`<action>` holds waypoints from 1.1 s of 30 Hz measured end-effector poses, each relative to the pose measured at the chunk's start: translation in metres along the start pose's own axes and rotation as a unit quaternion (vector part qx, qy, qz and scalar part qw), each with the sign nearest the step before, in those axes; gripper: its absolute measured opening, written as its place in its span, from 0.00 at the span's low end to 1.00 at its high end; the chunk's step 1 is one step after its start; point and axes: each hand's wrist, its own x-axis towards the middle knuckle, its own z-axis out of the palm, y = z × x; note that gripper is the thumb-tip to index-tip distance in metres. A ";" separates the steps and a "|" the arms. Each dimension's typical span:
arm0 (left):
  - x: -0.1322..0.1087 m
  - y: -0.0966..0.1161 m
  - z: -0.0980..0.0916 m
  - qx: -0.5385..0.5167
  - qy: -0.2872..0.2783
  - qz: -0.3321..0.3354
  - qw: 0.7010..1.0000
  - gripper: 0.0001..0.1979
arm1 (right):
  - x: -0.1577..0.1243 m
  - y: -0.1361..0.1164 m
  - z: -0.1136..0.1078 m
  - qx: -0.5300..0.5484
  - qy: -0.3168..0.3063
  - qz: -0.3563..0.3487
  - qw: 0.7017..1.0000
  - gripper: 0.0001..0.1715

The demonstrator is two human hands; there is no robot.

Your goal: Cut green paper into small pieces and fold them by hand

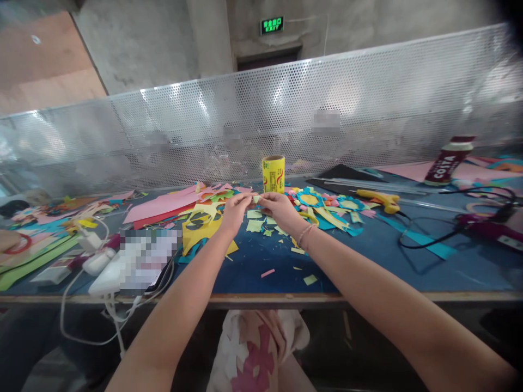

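Both my hands meet over the middle of the table, their fingertips pinched around a small light-green paper piece. My left hand grips its left side, and my right hand, with a thin bracelet at the wrist, grips its right side. Just behind them stands a yellow printed roll with a hollow brown core. Pale green paper scraps lie below my fingers. Yellow paper with cut-out holes rests beside my left forearm, and blue and yellow paper shapes lie right of my right hand.
At left are pink paper sheets, a white power bank with cables, and another person's hand. To the right lie a yellow glue gun with a black cord and a dark red COSTA bottle. A perforated metal screen borders the back.
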 end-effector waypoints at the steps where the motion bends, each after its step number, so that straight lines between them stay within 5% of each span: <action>1: 0.001 -0.001 0.000 -0.014 0.003 -0.005 1.000 0.07 | 0.000 -0.001 0.000 0.013 0.001 0.005 1.000 0.12; 13: -0.003 0.007 0.000 0.098 -0.002 0.043 0.994 0.08 | -0.004 -0.014 -0.004 0.208 -0.068 0.220 0.951 0.06; 33: -0.003 0.004 -0.001 0.081 0.003 0.024 0.996 0.09 | -0.008 -0.018 -0.001 0.225 -0.065 0.225 0.946 0.09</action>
